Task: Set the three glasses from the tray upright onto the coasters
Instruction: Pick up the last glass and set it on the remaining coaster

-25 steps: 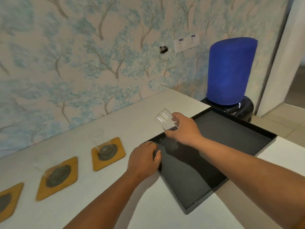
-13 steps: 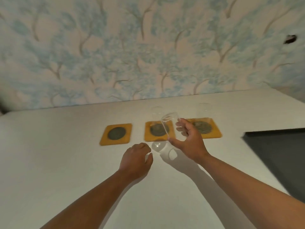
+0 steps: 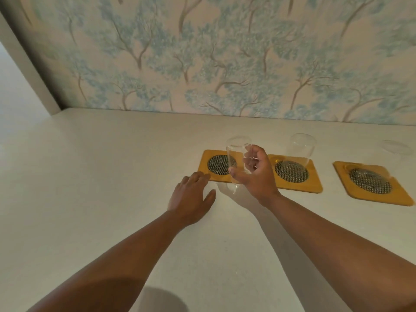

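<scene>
Three yellow coasters with dark mesh centres lie in a row on the white counter. My right hand [image 3: 255, 174] grips a clear glass [image 3: 236, 158] upright, just above the front right part of the left coaster [image 3: 207, 167]. A second clear glass [image 3: 300, 152] stands upright on the middle coaster [image 3: 315, 184]. A third glass [image 3: 396, 147], only its rim clear, stands on the right coaster [image 3: 400, 197]. My left hand [image 3: 191, 197] rests flat on the counter, fingers spread, just in front of the left coaster.
The white counter [image 3: 90, 176] runs back to a wall with blue tree wallpaper [image 3: 202, 52]. A white wall corner [image 3: 27, 64] closes the far left. The tray is out of view.
The view has swung left and closer, so the tray is gone from sight. My right hand has carried the glass from the tray to above the left coaster and turned it upright. My left hand left the tray's corner.
</scene>
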Tool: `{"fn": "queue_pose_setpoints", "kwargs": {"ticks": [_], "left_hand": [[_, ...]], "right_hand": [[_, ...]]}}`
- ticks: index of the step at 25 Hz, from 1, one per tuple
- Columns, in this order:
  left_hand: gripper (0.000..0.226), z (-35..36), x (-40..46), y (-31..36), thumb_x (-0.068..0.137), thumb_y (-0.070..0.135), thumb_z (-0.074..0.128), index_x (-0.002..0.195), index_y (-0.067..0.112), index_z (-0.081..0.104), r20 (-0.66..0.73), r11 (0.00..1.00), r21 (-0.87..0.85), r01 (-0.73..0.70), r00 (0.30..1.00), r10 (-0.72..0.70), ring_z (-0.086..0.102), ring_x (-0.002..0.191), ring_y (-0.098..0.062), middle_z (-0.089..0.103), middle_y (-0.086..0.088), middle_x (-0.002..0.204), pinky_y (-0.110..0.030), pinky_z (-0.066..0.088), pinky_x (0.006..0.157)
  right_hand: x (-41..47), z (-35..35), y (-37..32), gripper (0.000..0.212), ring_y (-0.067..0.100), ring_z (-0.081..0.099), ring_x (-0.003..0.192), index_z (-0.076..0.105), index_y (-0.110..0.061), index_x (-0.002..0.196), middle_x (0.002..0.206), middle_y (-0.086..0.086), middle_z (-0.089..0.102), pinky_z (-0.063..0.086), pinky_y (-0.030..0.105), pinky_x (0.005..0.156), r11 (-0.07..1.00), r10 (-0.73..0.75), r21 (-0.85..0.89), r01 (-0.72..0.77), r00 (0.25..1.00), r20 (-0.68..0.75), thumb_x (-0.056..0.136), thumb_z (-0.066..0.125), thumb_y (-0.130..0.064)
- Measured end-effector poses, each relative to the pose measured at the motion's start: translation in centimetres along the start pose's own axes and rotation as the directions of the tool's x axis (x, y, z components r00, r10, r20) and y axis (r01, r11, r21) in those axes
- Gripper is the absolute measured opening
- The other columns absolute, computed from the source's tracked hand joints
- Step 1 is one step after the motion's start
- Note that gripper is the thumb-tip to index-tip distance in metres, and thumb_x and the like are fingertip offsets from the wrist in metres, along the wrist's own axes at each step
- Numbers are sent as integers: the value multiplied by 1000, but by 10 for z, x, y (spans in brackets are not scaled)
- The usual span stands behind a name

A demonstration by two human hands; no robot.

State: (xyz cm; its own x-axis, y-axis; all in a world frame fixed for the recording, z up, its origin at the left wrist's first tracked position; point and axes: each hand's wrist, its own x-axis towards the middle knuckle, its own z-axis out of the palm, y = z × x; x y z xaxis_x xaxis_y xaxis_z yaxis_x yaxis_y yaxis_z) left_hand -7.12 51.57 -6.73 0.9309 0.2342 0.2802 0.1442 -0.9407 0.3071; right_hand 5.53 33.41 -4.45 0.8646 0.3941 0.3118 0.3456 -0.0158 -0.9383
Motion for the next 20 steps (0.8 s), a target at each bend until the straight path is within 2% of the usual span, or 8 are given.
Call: {"fn": "queue_pose_setpoints", "kwargs": {"ticks": [3,6,11,16,20], "left_hand": [[46,5,14,-7,97,52,43,133,29,60,-10,999,44,8,1000,-8,53,120,-28,56,-2,145,-44,47,95],[47,11,14,-12,97,51,39,130,29,63,-31,999,52,0,1000,2,51,118,-24,61,2,139,-42,44,95],[50,12,16,-12,96,51,38,132,26,63,-17,1000,-20,2,1000,-2,48,129,-19,61,2,138,-42,42,106],[46,16,15,-13,98,48,44,134,25,62,-14,998,-59,23,1000,-24,56,120,-16,60,3,138,-42,50,101],[45,18,14,-14,98,48,44,133,25,62,-32,998,-58,18,999,-20,58,116,-14,61,4,137,-38,51,98]], "right_hand": [[24,12,8,76,9,57,112,53,-22,133,114,-4,57,51,20,97,1000,-18,0,18,1000,-9,68,92,-31],[46,20,14,81,8,60,111,54,-28,136,119,-7,60,54,21,89,1000,5,-30,-6,1000,-5,66,92,-41],[69,33,32,83,13,61,120,52,-26,141,132,-2,62,55,33,97,998,48,-37,-47,998,36,69,94,-33],[67,41,40,88,14,60,124,48,-22,147,138,-2,61,53,36,101,997,34,-77,-31,998,45,71,92,-37],[61,40,40,102,11,56,125,37,-25,155,144,0,57,49,36,105,975,19,-220,-8,999,49,70,88,-50]]}}
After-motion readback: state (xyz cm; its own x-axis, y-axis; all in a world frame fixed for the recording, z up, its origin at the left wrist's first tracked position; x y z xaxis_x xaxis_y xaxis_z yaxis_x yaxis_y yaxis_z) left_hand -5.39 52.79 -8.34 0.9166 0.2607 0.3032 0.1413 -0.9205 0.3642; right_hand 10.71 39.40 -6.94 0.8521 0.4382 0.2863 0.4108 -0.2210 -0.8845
